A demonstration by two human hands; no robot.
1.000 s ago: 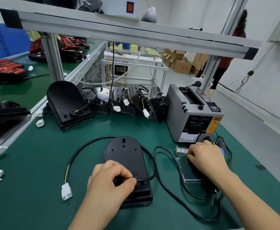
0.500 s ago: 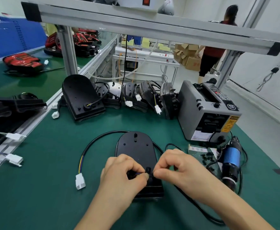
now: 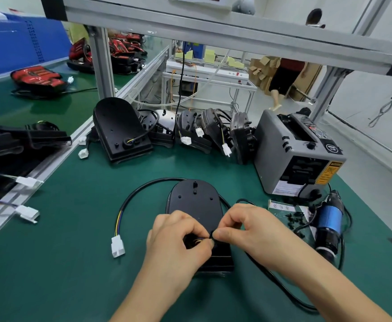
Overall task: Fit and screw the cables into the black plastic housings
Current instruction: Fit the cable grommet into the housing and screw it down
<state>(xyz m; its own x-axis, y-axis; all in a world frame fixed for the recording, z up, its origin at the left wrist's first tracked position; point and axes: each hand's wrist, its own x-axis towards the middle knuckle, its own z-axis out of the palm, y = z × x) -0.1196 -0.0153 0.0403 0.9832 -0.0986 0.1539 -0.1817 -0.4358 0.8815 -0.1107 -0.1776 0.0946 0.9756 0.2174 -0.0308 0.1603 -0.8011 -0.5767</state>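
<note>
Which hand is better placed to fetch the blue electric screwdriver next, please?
Right, likely. The blue cylindrical electric screwdriver lies right of the right hand, which pinches a small black part; the left hand pinches the black cable on the black plastic housing and would have to cross.

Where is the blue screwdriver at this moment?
In the head view the blue screwdriver lies on the green mat at the right, in front of the grey machine, with loose black screws between it and the right hand.
</note>
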